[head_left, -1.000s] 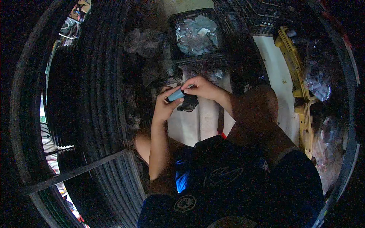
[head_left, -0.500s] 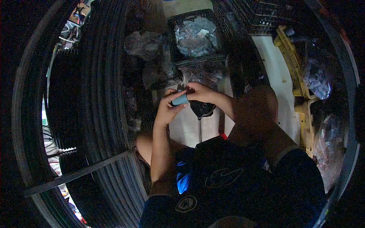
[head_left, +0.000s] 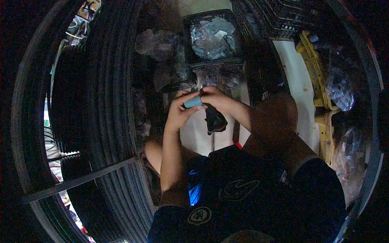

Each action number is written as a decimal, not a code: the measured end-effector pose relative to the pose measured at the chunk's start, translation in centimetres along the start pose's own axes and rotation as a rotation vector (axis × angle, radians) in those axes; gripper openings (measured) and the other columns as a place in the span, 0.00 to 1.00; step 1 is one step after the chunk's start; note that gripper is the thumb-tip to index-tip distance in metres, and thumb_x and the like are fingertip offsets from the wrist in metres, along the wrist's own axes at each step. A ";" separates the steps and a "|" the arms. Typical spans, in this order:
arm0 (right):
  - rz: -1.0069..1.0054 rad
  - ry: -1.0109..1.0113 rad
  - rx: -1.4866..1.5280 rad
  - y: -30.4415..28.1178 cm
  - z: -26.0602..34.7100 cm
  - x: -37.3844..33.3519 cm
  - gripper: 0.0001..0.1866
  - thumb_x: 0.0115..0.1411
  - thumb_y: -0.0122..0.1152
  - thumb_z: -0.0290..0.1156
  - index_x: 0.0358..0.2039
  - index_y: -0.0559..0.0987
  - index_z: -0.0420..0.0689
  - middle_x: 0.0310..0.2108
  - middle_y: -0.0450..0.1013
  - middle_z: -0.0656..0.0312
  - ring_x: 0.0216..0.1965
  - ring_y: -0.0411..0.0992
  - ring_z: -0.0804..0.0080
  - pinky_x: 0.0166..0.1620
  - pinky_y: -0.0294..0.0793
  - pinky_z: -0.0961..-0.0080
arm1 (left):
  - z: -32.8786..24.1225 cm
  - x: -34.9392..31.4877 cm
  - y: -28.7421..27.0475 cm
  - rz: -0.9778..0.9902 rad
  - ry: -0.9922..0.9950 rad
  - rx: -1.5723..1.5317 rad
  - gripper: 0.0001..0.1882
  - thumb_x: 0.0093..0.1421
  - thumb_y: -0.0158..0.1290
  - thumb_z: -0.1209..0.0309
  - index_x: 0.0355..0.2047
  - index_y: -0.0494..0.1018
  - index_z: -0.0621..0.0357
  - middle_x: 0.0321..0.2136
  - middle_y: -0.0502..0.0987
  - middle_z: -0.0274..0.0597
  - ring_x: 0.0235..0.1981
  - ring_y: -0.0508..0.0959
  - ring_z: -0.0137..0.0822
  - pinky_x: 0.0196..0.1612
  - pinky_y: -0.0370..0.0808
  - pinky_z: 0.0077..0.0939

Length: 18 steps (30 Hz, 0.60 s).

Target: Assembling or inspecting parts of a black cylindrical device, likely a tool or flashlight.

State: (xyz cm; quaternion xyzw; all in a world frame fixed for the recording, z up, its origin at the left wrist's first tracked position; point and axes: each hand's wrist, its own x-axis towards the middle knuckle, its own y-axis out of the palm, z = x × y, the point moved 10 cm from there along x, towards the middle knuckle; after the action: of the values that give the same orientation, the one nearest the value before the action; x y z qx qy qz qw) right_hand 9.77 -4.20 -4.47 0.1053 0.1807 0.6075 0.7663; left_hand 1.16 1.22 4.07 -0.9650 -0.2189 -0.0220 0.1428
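Observation:
In the middle of the view my left hand (head_left: pixel 178 111) is closed around a short blue-grey cylinder (head_left: pixel 192 102), its thumb below and fingers above. The cylinder lies nearly level, its right end a little higher. My right hand (head_left: pixel 216 99) meets that right end with bent fingers closed on it; its fingertips are partly hidden. Just under my right hand shows a black crumpled thing (head_left: pixel 216 120). It is too dark to tell its kind, or whether it hangs from the hand or lies below.
Beyond my hands stands a black crate (head_left: pixel 187 40) with clear plastic bags (head_left: pixel 213 38). Dark ribbed stacks (head_left: pixel 109 101) and a metal bar (head_left: pixel 81 179) line the left. To the right are a yellow crate (head_left: pixel 312 69) and more plastic bags (head_left: pixel 340 89). The light is dim.
The black crumpled thing under my right hand has shifted down toward me and changed shape. Both hands stay at the cylinder with small finger movements. The whole view has shifted slightly.

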 end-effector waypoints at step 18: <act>0.030 -0.331 -0.488 -1.3 4.9 0.0 0.18 0.60 0.62 0.23 0.51 0.77 0.38 0.46 0.72 0.58 0.48 0.70 0.73 0.50 0.71 0.72 | 1.4 0.0 -3.1 -0.275 -0.037 -0.039 0.21 0.46 0.69 0.78 0.40 0.73 0.58 0.39 0.75 0.33 0.41 0.73 0.27 0.47 0.71 0.24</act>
State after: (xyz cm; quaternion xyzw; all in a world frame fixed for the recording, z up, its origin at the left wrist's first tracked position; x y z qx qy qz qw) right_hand 12.91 -4.19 -0.53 0.0182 -0.0998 0.6187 0.7790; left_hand -0.20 4.25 3.55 -0.9287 -0.3512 -0.0276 0.1155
